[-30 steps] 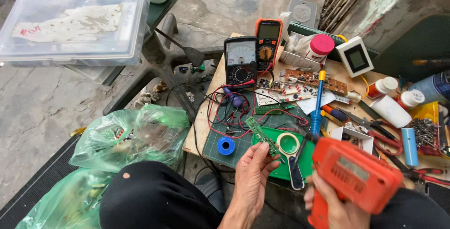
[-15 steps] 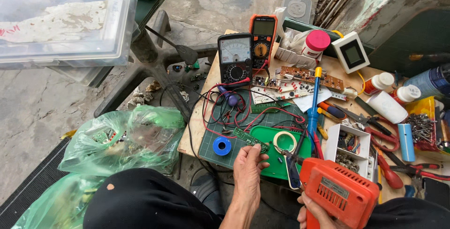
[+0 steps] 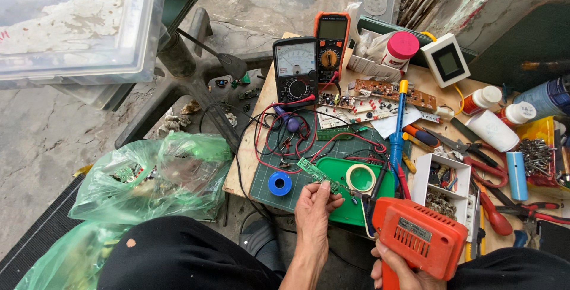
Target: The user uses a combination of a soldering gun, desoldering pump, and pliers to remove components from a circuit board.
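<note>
My left hand point(image 3: 314, 207) pinches the near end of a small green circuit board point(image 3: 313, 171), which lies slanted over the green cutting mat point(image 3: 332, 147). My right hand point(image 3: 393, 264) grips the handle of an orange soldering gun point(image 3: 420, 235) at the bottom right, its black tip point(image 3: 371, 198) pointing up toward the board and a green tray point(image 3: 338, 174). A roll of tape point(image 3: 360, 178) rests on that tray. Beside the board sits a blue spool point(image 3: 279, 184).
Two multimeters point(image 3: 295, 71) with red and black leads stand at the back of the low wooden table point(image 3: 246, 147). Circuit boards point(image 3: 392, 93), a blue solder sucker point(image 3: 396, 130), pliers, bottles and a parts box point(image 3: 445, 186) crowd the right. Green plastic bags point(image 3: 154, 174) lie left; a clear bin point(image 3: 71, 23) sits upper left.
The view has tilted down slightly. My left hand stays on the small board, and my right hand has shifted the soldering gun a little lower and closer to the board.
</note>
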